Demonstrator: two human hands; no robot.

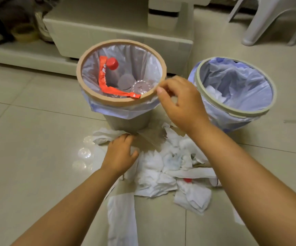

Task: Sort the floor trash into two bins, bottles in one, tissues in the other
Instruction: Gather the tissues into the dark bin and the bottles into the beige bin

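bottles point(118, 77) in tan bin point(83, 57), tissues point(161, 167) on floor

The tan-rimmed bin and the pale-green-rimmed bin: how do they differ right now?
The tan-rimmed bin stands upright and holds bottles and a red label; the pale-green-rimmed bin tilts and holds white tissues. The right hand is at the tan rim only. Both have plastic liners.

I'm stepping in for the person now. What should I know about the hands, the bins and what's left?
Left hand: down on the tissue pile on the floor, grip unclear.
Right hand: at the tan bin's rim, fingers pinched; anything held is not visible.
Tan bin: holds bottles and a red label.
Pale bin: holds a few tissues.
Left: most tissues still on the floor, plus a red cap showing in the pile, possibly another bottle.
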